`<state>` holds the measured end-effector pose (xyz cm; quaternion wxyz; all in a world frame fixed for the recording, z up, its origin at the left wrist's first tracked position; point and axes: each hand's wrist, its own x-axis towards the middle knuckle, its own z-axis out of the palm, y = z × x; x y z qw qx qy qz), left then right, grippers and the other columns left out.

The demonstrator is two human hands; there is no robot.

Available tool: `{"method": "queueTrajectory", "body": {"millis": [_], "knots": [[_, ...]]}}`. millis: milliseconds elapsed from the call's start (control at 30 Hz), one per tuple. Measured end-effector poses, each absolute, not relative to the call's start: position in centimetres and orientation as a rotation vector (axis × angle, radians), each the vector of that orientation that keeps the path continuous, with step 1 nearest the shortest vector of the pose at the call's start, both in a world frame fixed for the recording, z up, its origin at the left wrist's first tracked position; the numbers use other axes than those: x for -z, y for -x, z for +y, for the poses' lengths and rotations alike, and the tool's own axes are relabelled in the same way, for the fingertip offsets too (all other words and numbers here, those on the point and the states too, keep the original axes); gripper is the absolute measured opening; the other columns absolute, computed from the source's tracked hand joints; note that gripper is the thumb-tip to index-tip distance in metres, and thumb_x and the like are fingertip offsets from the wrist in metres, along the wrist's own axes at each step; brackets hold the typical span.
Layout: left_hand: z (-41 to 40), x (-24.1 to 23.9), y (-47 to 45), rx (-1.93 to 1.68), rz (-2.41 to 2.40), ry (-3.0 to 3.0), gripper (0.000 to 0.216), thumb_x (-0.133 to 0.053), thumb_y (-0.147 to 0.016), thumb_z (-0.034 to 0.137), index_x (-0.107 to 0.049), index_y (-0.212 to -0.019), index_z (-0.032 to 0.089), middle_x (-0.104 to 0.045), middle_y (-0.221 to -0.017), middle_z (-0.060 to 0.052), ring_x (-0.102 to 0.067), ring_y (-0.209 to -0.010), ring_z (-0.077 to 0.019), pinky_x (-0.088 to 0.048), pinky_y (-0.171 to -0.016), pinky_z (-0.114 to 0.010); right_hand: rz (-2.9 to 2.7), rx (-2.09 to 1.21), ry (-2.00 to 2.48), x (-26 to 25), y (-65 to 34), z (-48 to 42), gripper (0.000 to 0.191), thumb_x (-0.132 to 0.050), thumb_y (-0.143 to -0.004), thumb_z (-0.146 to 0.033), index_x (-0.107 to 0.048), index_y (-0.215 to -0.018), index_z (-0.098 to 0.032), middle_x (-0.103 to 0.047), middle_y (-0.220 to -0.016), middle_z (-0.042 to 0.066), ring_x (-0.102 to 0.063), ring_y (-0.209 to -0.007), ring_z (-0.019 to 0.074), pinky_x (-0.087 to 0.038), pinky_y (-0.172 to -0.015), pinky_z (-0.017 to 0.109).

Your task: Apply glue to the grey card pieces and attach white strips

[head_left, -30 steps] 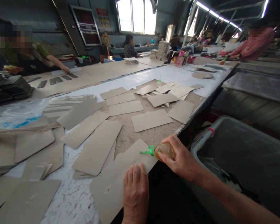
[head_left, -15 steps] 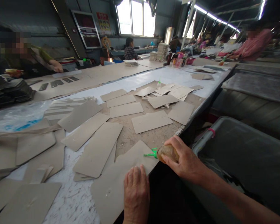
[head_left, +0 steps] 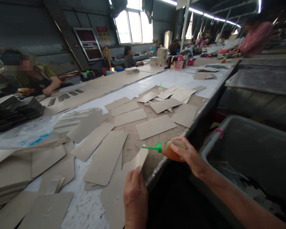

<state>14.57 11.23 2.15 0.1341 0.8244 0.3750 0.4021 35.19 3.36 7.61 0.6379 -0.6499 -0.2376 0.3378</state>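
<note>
My right hand (head_left: 192, 156) is wrapped round a squeeze bottle (head_left: 173, 150) of amber liquid, held sideways with its green nozzle pointing left. The nozzle tip is just above the lifted end of a grey-beige sheet (head_left: 114, 194). At the table's near edge, my left hand (head_left: 135, 194) pinches that sheet's right end, which is folded up and over. The sheet's material is hard to tell, card or leather-like. Several similar rounded-corner panels (head_left: 106, 159) lie loose to its left, and another panel (head_left: 156, 126) lies beyond the nozzle.
Further along the table (head_left: 135, 89) stands a second green-tipped bottle (head_left: 160, 87) among scattered panels. Dark stacked pieces (head_left: 19, 111) sit at the left, near a co-worker (head_left: 41, 78). A grey plastic bin (head_left: 231, 119) is beside the table at right. Another person (head_left: 256, 39) works farther back.
My left hand has gone from lying flat on the sheet to gripping its right end and folding it up. The bottle has risen slightly, its nozzle now level over that end.
</note>
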Motion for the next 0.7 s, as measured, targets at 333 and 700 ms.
{"method": "queueTrajectory", "body": {"millis": [333, 700], "knots": [[13.0, -9.2, -8.7, -1.013, 1.187, -0.650, 0.026, -0.063, -0.079, 0.028, -0.065, -0.102, 0.016, -0.075, -0.083, -0.008, -0.071, -0.086, -0.0239, -0.056, -0.075, -0.034, -0.431, -1.315, 1.056, -6.6, -33.9, 6.7, 0.044, -0.082, -0.070, -0.044, -0.063, -0.102, -0.020, -0.067, -0.107, 0.006, -0.064, -0.087, 0.0189, -0.055, -0.076, 0.034], [12.1, -10.5, -6.8, -1.111, 1.150, -0.490, 0.044, -0.075, -0.068, 0.022, -0.064, -0.109, 0.014, -0.075, -0.090, -0.007, -0.070, -0.078, -0.0214, -0.056, -0.073, -0.031, -0.673, -1.130, 1.132, -4.0, -30.5, 13.1, 0.054, -0.078, -0.067, -0.055, -0.055, -0.099, -0.020, -0.067, -0.088, 0.002, -0.064, -0.076, 0.0168, -0.050, -0.065, 0.026]]}}
